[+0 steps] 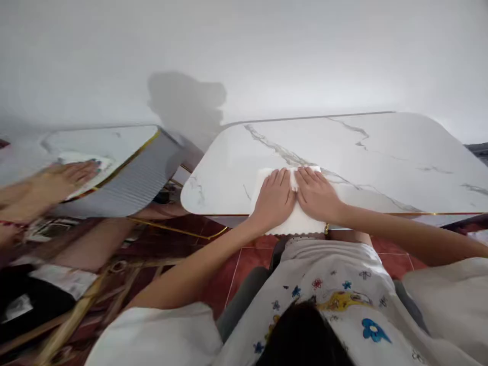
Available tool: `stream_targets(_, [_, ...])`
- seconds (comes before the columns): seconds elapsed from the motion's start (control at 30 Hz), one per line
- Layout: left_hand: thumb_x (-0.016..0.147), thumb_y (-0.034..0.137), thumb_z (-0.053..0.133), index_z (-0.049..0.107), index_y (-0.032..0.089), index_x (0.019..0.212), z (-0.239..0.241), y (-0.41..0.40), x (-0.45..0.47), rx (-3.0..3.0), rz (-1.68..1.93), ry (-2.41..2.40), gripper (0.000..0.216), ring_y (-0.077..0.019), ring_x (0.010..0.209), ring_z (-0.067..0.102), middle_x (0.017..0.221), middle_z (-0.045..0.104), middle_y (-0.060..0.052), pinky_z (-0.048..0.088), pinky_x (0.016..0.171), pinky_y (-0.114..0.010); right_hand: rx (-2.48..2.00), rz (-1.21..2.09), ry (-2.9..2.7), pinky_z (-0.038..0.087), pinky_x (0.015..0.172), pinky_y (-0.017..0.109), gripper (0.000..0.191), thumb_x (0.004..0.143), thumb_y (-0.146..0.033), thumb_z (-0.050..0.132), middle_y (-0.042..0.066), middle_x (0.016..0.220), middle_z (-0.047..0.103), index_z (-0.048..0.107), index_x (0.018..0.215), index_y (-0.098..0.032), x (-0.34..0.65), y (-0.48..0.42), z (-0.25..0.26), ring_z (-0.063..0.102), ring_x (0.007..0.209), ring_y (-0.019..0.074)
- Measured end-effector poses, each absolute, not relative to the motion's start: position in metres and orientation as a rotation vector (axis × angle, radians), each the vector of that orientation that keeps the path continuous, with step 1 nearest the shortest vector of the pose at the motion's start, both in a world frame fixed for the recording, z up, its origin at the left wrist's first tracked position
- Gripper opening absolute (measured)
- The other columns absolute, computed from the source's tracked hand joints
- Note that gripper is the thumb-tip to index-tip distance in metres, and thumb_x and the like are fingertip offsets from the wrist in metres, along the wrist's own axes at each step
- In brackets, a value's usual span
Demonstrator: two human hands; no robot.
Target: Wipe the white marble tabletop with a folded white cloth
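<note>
A folded white cloth (301, 221) lies at the near edge of a white marble table (381, 152). My left hand (275, 195) rests flat on the cloth with its fingers stretched out and together. My right hand (316, 193) lies flat beside it, fingers extended, the two hands touching at the cloth's middle. The cloth's near edge hangs slightly over the table's rim.
A second marble table (114, 147) with a gold rim stands at the left. Another person's hand (63, 180) presses a white cloth (86, 160) on it. A white wall rises behind both tables. Red floor tiles (247, 264) show below, and a gold frame (76, 310) at lower left.
</note>
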State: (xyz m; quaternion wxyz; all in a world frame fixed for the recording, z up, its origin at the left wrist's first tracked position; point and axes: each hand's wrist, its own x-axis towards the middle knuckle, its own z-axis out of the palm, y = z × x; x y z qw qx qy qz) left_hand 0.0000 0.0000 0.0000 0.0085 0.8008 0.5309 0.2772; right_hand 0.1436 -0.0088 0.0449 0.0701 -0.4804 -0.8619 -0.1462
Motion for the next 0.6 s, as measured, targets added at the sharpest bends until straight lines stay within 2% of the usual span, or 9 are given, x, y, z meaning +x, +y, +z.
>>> stream_targets(0.17, [0.091,0.026,0.029,0.04,0.008,0.136,0.012,0.034,0.017,2.524,0.977,1.596,0.05,-0.0292,0.138,0.034,0.145,0.043,-0.017,0.028,0.114,-0.047,-1.394,-0.491,-2.585,0.03,0.11,0.046,0.053,0.093,-0.023,0.027,0.02,0.146,0.045,0.043,0.138,0.0,0.163,0.029,0.052,0.038,0.136,0.0314])
stream_targets(0.33, [0.088,0.02,0.035,0.053,0.014,0.118,0.031,0.097,0.028,2.499,1.074,1.578,0.036,-0.0289,0.122,0.049,0.123,0.058,-0.014,0.037,0.106,-0.045,-1.358,-0.539,-2.626,0.033,0.104,0.045,0.046,0.092,-0.019,0.029,0.023,0.138,0.05,0.048,0.13,0.0,0.17,0.098,0.07,0.043,0.129,0.0318])
stream_targets(0.6, [0.089,0.013,0.032,0.057,0.018,0.108,0.053,0.194,0.034,2.399,1.126,1.652,0.032,-0.027,0.117,0.051,0.115,0.061,-0.013,0.037,0.104,-0.041,-1.531,-0.497,-2.57,0.034,0.101,0.044,0.04,0.093,-0.017,0.028,0.022,0.127,0.057,0.054,0.12,-0.003,0.157,0.198,0.09,0.046,0.123,0.0319])
